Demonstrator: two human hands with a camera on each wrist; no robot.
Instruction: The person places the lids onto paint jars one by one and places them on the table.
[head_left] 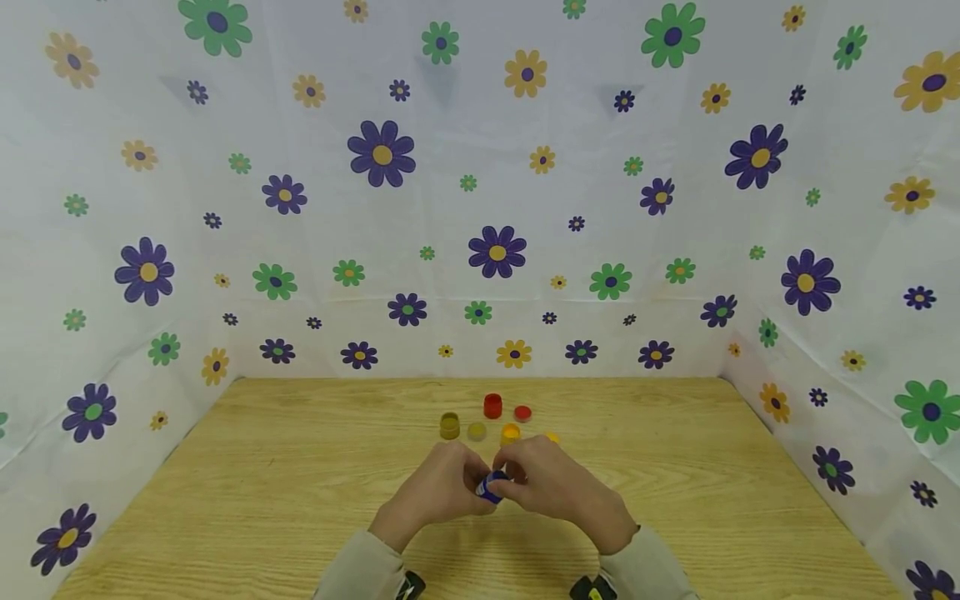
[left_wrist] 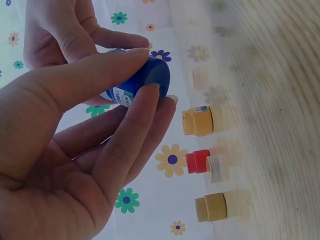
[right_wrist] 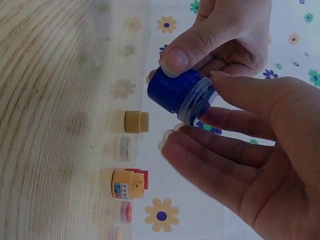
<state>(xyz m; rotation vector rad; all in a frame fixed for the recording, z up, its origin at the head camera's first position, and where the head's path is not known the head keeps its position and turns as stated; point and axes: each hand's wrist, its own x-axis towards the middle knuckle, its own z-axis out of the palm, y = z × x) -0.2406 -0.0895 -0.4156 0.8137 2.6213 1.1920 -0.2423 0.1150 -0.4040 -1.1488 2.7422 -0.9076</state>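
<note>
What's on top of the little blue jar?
On the blue jar is a clear, ribbed lid, held by the right hand. I can't make out what's inside, because the lid covers the opening.

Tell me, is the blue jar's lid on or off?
On: the clear ribbed lid covers the mouth of the blue jar. I can't tell if it's loose.

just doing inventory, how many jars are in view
4: the blue jar between left hand and right hand; on the table, the olive jar leftmost, the red jar farthest back, the yellow jar nearest the hands. Hands could hide more.
</note>
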